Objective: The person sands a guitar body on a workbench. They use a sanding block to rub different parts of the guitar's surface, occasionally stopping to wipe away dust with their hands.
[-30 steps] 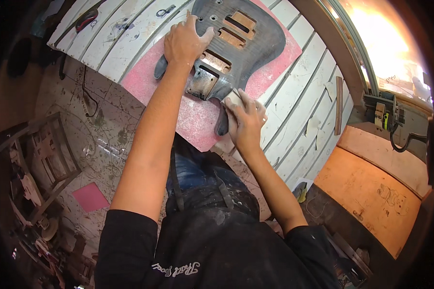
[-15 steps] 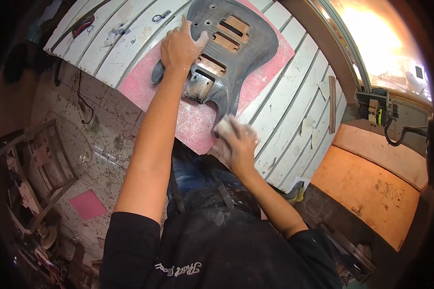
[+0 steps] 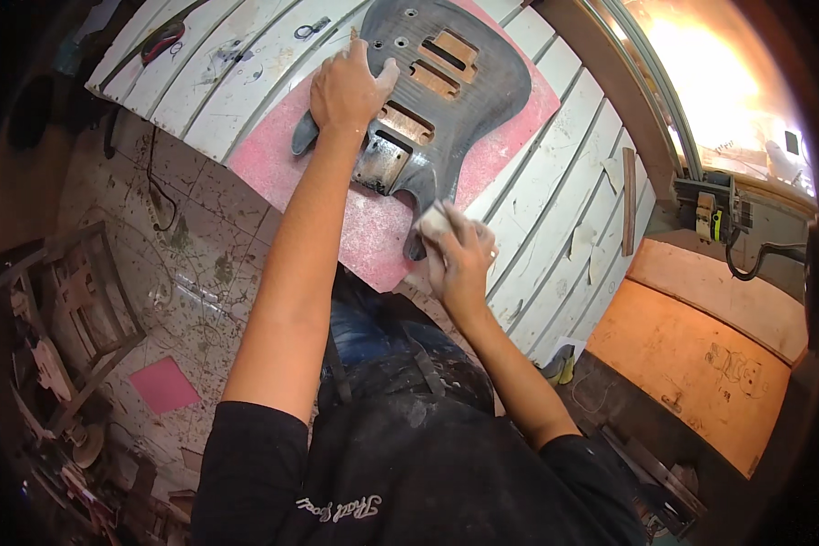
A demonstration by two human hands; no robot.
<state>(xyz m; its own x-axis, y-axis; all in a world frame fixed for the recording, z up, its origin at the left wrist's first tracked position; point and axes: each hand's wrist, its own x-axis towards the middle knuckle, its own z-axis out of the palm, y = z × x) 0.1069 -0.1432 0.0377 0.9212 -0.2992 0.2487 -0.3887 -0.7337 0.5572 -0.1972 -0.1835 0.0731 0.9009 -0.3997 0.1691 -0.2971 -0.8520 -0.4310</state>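
A dark grey electric guitar body (image 3: 484, 105) with routed cavities lies on a dusty pink sheet (image 3: 278, 177) at the bench's near side. My left hand (image 3: 348, 91) grips its left edge between the horns, thumb on the top face and fingers over the side. In my right hand (image 3: 464, 264) is a small pale block (image 3: 434, 224), which looks like a sanding block. The fingers are closed around it, and it touches the edge of the right-hand horn (image 3: 416, 241). The block's underside is hidden.
The white slatted bench (image 3: 541, 218) carries a dark red-and-black tool (image 3: 162, 41), a small dark ring (image 3: 312, 29), paper scraps and a wooden strip (image 3: 629, 200). A clamp-like fixture (image 3: 714, 209) is at right, above an orange board (image 3: 692, 355). A wooden frame (image 3: 73, 318) stands at left.
My right hand has moved slightly up along the right-hand horn with the block. My left hand keeps its grip on the guitar body; the whole view has shifted slightly.
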